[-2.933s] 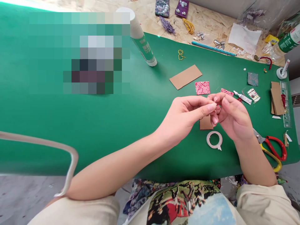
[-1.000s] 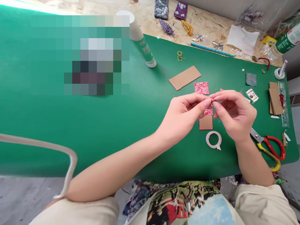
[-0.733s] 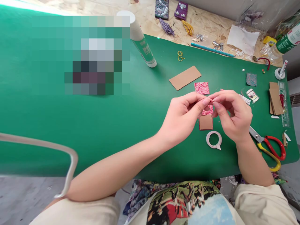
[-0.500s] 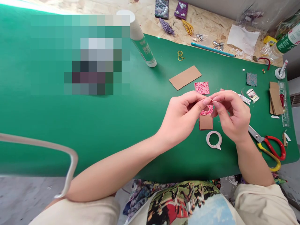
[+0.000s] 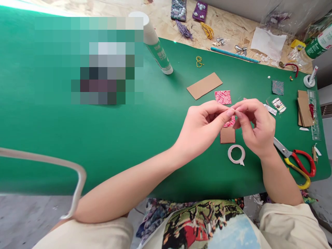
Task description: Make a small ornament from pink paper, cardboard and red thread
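My left hand (image 5: 204,126) and my right hand (image 5: 255,124) meet fingertip to fingertip above the green table. Both are closed in a pinch; whatever lies between the fingers is too small to make out. Beyond them lies a pink patterned fabric square (image 5: 223,97). Partly covered by my fingers is a second pink patterned piece (image 5: 229,121). Just below it sits a brown cardboard square (image 5: 227,135) with a thin red edge. Nearer to me is a roll of white tape (image 5: 229,157) with its end sticking out.
Red-and-yellow-handled scissors (image 5: 306,162) lie beside my right forearm. A cardboard strip (image 5: 204,85), a gold cord (image 5: 199,62) and a glue stick (image 5: 160,57) lie farther back. Cardboard pieces (image 5: 304,109) and a clear ruler (image 5: 315,117) are at the right edge. A blue pencil (image 5: 233,54) lies behind.
The view has shifted very slightly. My hands stay pinched together, with only a slight movement at the fingertips; the things on the table stay put.
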